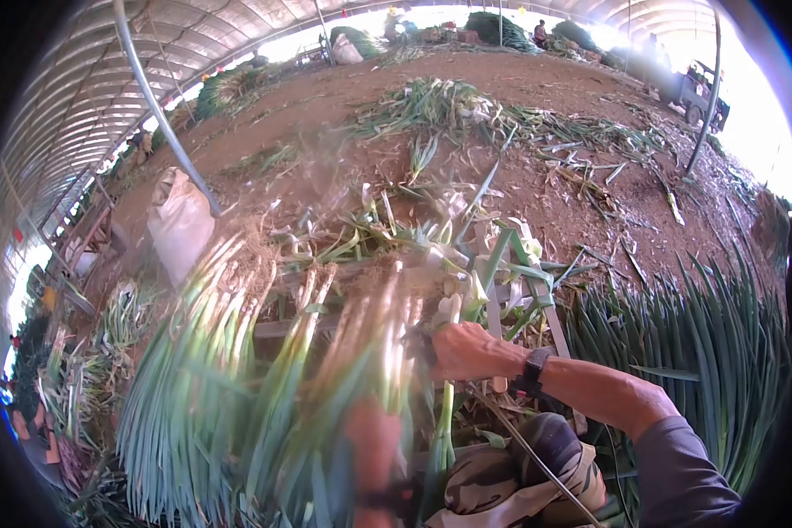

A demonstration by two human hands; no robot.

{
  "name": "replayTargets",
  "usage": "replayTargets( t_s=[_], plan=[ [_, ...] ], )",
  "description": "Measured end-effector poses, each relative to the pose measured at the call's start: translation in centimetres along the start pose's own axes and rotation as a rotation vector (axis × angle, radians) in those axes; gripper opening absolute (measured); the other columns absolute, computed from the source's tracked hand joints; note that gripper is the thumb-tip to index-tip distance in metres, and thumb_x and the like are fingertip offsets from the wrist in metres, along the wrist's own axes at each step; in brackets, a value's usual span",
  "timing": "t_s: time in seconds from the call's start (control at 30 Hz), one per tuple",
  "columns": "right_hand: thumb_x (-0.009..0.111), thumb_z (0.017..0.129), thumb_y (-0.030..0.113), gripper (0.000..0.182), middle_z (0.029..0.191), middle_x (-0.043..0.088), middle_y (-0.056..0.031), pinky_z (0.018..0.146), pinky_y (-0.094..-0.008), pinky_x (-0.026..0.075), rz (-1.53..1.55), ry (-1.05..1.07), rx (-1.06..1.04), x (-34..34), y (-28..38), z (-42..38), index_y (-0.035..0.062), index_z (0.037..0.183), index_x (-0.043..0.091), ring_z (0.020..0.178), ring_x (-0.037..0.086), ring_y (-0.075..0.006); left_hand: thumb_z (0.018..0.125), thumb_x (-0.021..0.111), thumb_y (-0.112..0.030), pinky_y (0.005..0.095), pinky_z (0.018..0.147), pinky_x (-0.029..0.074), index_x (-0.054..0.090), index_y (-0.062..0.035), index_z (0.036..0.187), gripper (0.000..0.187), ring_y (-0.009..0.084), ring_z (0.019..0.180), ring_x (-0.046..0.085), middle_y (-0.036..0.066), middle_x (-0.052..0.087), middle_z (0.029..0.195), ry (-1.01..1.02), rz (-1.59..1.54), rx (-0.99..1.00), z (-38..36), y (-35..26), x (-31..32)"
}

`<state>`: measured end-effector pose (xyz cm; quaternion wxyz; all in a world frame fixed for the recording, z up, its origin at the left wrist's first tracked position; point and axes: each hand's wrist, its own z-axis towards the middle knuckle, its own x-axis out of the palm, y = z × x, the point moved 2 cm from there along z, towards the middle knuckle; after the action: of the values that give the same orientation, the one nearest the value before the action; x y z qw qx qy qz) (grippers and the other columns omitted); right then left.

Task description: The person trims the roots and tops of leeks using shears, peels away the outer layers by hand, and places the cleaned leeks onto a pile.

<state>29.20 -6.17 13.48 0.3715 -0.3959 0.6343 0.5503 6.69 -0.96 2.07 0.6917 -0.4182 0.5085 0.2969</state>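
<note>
My right hand (471, 352), with a dark watch at the wrist, is closed at the middle of the view. A small dark thing (421, 343) shows at its fingertips, too blurred to name. A single green onion stalk (446, 418) runs below that hand, and a pale stalk end shows just above it; whether the fingers hold the stalk is hidden. My left hand (374, 440), smeared by motion, is over the leaves of a green onion bundle (387, 326). Left of it lie more green onions (290, 370) and a thicker bundle (194, 370), roots pointing away from me.
Peeled leaves and scraps (440, 242) lie beyond the bundles. Dark green onion tops (678, 361) fill the right side. A pale sack (180, 224) leans by a metal pole (154, 106). A vehicle (700, 92) and people are far back.
</note>
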Motion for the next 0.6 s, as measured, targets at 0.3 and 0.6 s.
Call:
replayTargets(
  t_s=[0.3, 0.6],
  plan=[
    [0.066, 0.085, 0.045, 0.043, 0.066, 0.067, -0.0151, 0.059, -0.0423, 0.055, 0.193, 0.271, 0.026, -3.8, 4.6, -8.3, 0.0033, 0.092, 0.071, 0.061, 0.068, -0.0299, 0.070, 0.070, -0.019, 0.0492, 0.084, 0.052, 0.068, -0.0014, 0.106, 0.040, 0.0419, 0.091, 0.067, 0.025, 0.070, 0.094, 0.133, -0.182, -0.041, 2.4, 0.9, -4.4],
    [0.062, 0.086, 0.041, 0.036, 0.069, 0.067, -0.0145, 0.059, -0.0417, 0.055, 0.006, 0.183, -0.119, -3.7, 3.8, -10.6, 0.0156, 0.112, 0.068, 0.064, 0.068, -0.0294, 0.073, 0.068, -0.015, 0.0494, 0.082, 0.052, 0.067, -0.0017, 0.108, 0.038, 0.0413, 0.090, 0.067, 0.023, 0.070, 0.096, -0.094, -0.142, 0.047, 4.0, 1.6, -8.8]
  ],
)
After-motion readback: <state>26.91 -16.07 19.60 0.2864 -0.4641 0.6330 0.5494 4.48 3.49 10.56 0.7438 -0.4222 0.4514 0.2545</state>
